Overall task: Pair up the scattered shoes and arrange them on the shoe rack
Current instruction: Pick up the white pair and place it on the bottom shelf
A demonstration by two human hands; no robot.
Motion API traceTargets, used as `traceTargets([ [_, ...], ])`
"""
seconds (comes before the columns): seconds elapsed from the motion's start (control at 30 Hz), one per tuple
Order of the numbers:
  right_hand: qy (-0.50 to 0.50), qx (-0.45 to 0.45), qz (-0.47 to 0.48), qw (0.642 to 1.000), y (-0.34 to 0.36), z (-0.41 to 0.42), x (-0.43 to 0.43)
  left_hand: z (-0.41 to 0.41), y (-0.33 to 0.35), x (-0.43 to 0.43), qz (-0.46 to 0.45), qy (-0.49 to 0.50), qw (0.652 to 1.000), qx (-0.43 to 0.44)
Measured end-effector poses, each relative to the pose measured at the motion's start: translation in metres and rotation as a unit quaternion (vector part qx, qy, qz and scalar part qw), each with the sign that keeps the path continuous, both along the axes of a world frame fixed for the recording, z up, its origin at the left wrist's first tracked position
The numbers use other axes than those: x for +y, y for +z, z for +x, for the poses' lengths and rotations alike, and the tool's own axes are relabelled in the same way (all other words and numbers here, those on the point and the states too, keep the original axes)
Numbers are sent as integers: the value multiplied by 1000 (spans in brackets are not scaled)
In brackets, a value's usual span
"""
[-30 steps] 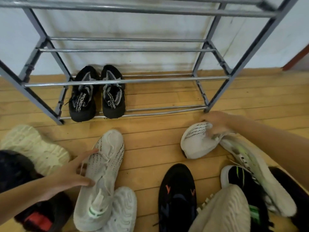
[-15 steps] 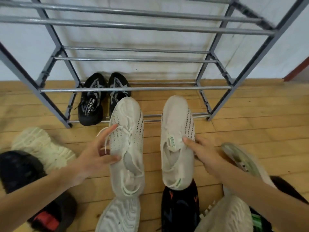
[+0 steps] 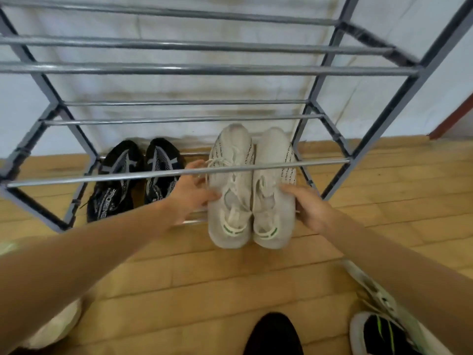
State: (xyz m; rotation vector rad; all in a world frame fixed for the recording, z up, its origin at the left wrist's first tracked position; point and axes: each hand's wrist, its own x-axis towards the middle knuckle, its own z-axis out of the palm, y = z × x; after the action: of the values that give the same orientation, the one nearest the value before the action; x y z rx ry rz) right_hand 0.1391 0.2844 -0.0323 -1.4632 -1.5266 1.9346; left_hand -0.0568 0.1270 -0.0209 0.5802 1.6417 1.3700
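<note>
Two white knit sneakers with green heel marks lie side by side, toes towards the wall, on the bottom shelf of the grey metal shoe rack (image 3: 179, 172). My left hand (image 3: 190, 190) grips the left white sneaker (image 3: 230, 190) at its side. My right hand (image 3: 305, 203) holds the right white sneaker (image 3: 272, 185) from the right. Their heels stick out past the front bar. A pair of black sneakers (image 3: 135, 175) sits on the same shelf to the left.
On the wooden floor near me lie a black shoe (image 3: 272, 334), a white and green sneaker (image 3: 371, 293), a black shoe with green stripes (image 3: 376, 334) and a cream shoe (image 3: 53, 326). The rack stands against a white wall; its upper bars cross overhead.
Both hands carried the white sneakers forward from above the floor onto the bottom shelf and brought them together. The view moved closer to the rack.
</note>
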Motion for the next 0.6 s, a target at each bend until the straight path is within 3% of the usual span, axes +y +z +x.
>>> traceTargets([
  [0.17,-65,-5,43,997,-15,-29,61,-12,-14,83,-43,0,995,86],
  [0.23,-17,-63,111,992,-29,-35,64,2,-28,94,-89,-20,990,111],
  [0.33,72,-171,267,946,-43,-40,58,21,-50,100,-146,-66,967,198],
  [0.43,100,-236,293,921,-45,-44,60,21,-51,100,-151,-67,964,207],
  [0.5,91,-231,279,928,-46,-43,64,18,-49,96,-139,-59,974,166],
  [0.6,-4,-140,270,952,-42,-31,59,7,-41,79,-100,-67,980,161],
])
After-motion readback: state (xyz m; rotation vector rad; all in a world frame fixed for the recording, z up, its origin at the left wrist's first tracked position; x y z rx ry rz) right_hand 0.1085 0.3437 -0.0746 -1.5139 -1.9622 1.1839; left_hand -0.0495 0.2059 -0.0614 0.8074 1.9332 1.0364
